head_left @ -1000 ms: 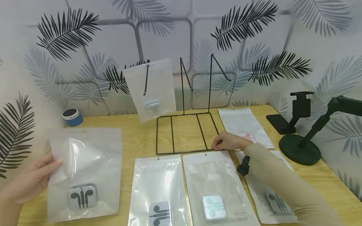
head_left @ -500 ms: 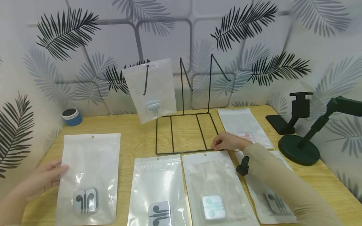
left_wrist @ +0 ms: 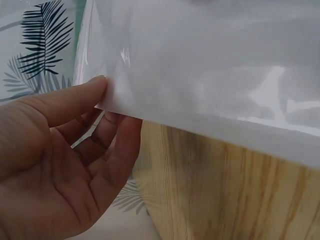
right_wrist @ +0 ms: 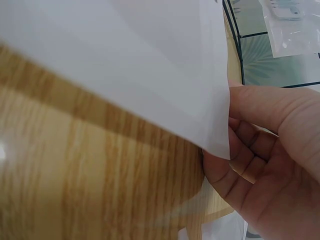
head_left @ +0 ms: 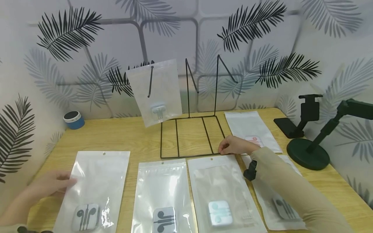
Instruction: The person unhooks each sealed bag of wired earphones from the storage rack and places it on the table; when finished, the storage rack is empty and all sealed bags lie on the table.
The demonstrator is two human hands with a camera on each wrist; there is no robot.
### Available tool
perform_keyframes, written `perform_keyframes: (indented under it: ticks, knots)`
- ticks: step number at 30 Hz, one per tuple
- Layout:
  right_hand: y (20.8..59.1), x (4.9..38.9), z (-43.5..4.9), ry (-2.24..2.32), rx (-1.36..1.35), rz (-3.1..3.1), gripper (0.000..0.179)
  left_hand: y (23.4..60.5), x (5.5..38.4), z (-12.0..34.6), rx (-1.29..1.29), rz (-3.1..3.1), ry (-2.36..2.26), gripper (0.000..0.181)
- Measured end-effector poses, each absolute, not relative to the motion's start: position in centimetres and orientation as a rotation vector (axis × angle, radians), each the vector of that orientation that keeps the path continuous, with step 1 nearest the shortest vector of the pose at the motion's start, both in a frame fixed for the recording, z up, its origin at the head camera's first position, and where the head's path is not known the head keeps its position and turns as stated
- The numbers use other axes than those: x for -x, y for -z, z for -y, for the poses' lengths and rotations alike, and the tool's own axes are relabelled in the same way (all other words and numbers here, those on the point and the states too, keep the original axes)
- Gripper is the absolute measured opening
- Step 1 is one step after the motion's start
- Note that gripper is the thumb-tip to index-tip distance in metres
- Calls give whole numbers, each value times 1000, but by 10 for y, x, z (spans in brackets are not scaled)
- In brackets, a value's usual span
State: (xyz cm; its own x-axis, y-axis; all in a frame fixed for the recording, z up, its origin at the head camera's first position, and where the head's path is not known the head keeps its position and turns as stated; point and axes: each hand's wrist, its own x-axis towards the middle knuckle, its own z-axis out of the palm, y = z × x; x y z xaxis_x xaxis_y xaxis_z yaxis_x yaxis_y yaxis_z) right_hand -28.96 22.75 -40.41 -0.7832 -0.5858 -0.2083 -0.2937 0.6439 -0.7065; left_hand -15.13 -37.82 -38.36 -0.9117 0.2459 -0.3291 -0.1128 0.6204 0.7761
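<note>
My left hand [head_left: 49, 187] pinches the left edge of a white-and-clear zip bag [head_left: 102, 178] holding an earphone case with dark earphones. In the left wrist view the thumb lies on top of the bag's edge, with fingers beneath. My right hand [head_left: 236, 145] is at the front right corner of the black wire display rack [head_left: 186, 157]. In the right wrist view, its thumb and fingers pinch the corner of a white zip bag [right_wrist: 170, 75], which has a pale-green earphone case in the head view. Between these two bags lies another zip bag [head_left: 161, 184] with dark earphones.
One bag [head_left: 157, 90] hangs on the rack's left hook; the other hooks stand bare. Further bags lie right of the rack [head_left: 250, 126] and under my right forearm [head_left: 279, 200]. A blue speaker [head_left: 74, 120], a phone stand [head_left: 309, 110] and a dark green stand base [head_left: 308, 154] are around.
My left hand has brought the left bag down and to the right, from raised and tilted to lower beside the middle bag. The right hand stays at the rack's corner.
</note>
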Motion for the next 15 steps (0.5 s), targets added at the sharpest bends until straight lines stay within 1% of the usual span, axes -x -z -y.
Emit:
perform_keyframes:
  ticks: [3,5,15]
  knots:
    - [405,290,-227,936,688,-2447,7,383,151,377,-104,-2465,-1125,29]
    - [405,290,-227,932,685,-2450,7,383,151,376,-106,-2478,-1076,25]
    - [404,290,-227,920,682,-2453,8,386,153,374,-158,-2426,-1019,21]
